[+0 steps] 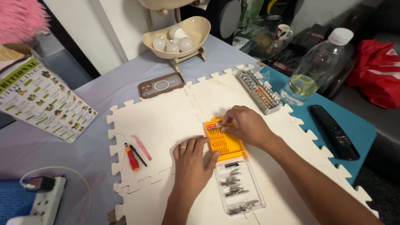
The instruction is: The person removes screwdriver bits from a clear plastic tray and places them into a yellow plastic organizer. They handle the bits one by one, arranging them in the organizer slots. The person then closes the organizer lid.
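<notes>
The left hand [191, 160] lies flat, fingers spread, bracing the orange bit holder [224, 139] on the white foam mat [158, 125], while the right hand [246, 124] pinches a small bit [218, 125] at its top row — best lifted straight up, holder kept steady.

We see a worktop [104, 83] under a pale lavender cloth. On it lie white interlocking foam mats [166, 121] and, at their right edge, a blue mat [358, 125]. On the white mats we find an orange bit holder [225, 143], a clear tray of metal bits [239, 187], a second clear case of bits [259, 91], a red-handled screwdriver [132, 157], a black pen-like tool [138, 155] and a pink strip [142, 147]. The blue mat carries a clear plastic bottle [316, 66] and a black remote control [333, 131]. Directly on the cloth rest a phone case [161, 85], a wooden stand with a cream bowl of bulbs [179, 37], a printed leaflet [41, 100] and a white power strip [43, 200].
</notes>
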